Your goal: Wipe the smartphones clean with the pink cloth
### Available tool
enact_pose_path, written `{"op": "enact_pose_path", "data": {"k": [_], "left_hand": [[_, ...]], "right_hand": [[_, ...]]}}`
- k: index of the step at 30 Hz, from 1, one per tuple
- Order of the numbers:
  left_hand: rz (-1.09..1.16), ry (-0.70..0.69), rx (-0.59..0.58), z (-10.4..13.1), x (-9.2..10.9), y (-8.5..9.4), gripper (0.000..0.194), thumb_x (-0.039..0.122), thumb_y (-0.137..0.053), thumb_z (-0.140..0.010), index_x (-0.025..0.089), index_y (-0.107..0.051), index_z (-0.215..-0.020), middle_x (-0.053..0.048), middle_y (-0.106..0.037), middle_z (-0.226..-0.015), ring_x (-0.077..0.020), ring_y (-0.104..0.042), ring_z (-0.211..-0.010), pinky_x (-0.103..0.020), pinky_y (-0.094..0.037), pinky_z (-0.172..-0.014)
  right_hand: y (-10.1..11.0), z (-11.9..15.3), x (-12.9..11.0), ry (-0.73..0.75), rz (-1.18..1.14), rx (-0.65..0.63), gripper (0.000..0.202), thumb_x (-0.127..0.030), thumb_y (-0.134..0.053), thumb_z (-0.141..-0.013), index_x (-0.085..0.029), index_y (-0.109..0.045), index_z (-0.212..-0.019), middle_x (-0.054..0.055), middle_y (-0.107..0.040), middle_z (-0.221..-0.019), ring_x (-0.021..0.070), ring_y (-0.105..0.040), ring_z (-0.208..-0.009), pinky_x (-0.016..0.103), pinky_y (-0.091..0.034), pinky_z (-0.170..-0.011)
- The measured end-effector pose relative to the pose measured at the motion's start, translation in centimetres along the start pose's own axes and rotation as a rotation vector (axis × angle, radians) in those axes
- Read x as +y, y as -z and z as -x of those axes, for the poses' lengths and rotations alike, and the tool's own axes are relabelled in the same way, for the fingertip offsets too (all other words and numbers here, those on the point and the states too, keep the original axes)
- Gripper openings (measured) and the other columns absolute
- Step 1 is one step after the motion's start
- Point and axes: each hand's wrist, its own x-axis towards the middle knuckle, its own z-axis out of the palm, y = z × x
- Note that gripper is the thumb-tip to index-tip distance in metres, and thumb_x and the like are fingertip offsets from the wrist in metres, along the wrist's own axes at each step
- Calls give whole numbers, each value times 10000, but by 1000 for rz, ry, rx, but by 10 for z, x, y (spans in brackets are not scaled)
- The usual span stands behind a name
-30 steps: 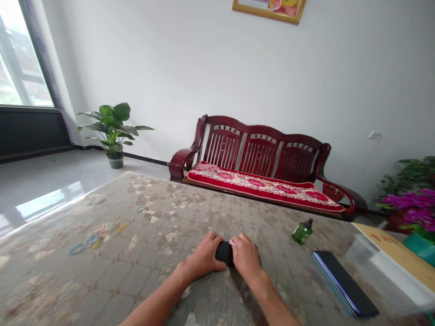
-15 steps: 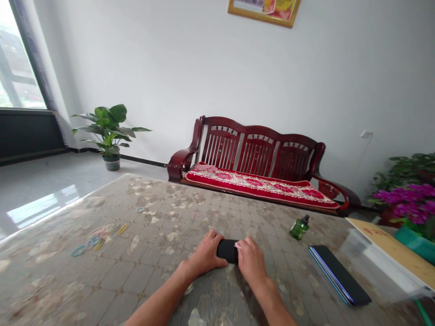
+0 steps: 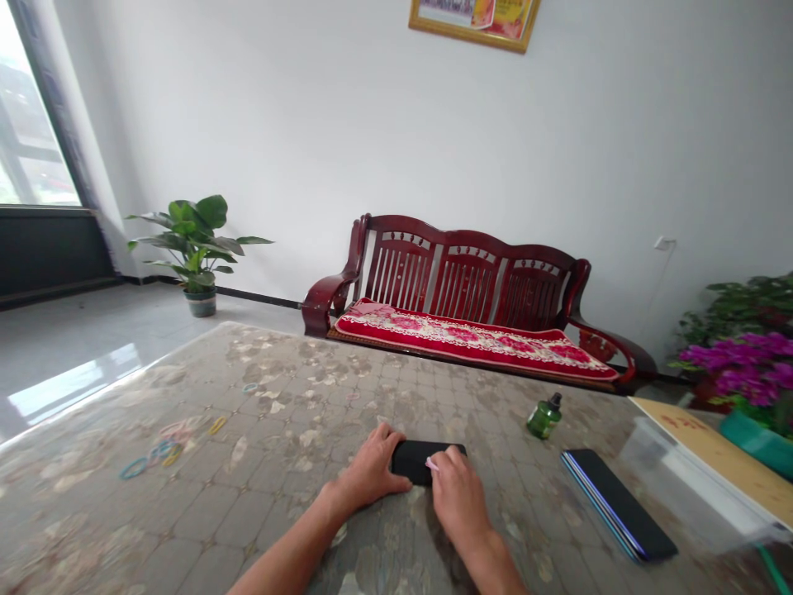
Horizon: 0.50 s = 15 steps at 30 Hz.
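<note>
A black phone-like slab (image 3: pixel 412 461) lies flat on the patterned tablecloth (image 3: pixel 297 463), in front of me. My left hand (image 3: pixel 376 464) grips its left end between thumb and fingers. Over its right part is my right hand (image 3: pixel 455 487), fingers curled together around a small pink band (image 3: pixel 432 464), which pokes out at the fingertips above the black surface. Part of the slab's right side is hidden under the right hand.
Colored bands (image 3: pixel 162 450) lie at the left. On the right are a green bottle (image 3: pixel 544 416), a stack of dark flat devices (image 3: pixel 616 504), a clear box (image 3: pixel 681 487) and purple flowers (image 3: pixel 743 368). Beyond the table stands a red wooden bench (image 3: pixel 464 285).
My right hand has shifted slightly downward and its fingers no longer wrap the slab's right end, so the slab's upper right corner now shows. My left hand keeps its hold.
</note>
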Motion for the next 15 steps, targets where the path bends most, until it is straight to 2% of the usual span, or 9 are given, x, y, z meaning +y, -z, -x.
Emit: {"op": "enact_pose_path", "data": {"k": [3,8,10,12,15], "left_hand": [[1,-3,7,0,-1,-1,531,261,-791,-592,217,-599,-1085,-59,-536,-1081,-268,-538,-1043,-352,-447,-932],[-15,5,-13,-1,-1,0,522,260,-790,-601,215,-601,-1086,-65,-531,-1095,-269,-535,-1041,-352,-446,-934],[-13,6,-19,-1,0,1,522,261,-789,-605,216,-600,-1090,-66,-532,-1096,-268,-534,-1042,-350,-445,-935],[-10,7,-20,0,1,2,522,259,-786,-611,215,-598,-1096,-67,-532,-1100,-268,-532,-1047,-348,-444,-937],[-8,13,-21,0,2,3,541,250,-787,-614,209,-592,-1117,-70,-532,-1110,-270,-529,-1061,-354,-437,-949]], "right_hand": [[1,2,-1,48,-40,1,254,-136,-466,-953,-241,-690,-898,32,-647,-923,157,-621,-881,231,-392,-748],[10,6,41,-37,-5,19,260,-136,-447,-951,-230,-686,-913,37,-643,-909,165,-616,-880,242,-396,-762],[11,7,47,-71,19,17,261,-133,-442,-949,-225,-685,-924,44,-644,-917,175,-613,-892,249,-398,-773],[10,7,39,-83,19,-5,259,-135,-442,-948,-223,-684,-922,49,-645,-934,179,-612,-901,250,-399,-776],[8,5,12,-36,-32,-48,274,-144,-430,-961,-230,-688,-930,48,-644,-965,173,-611,-918,246,-400,-786]]}}
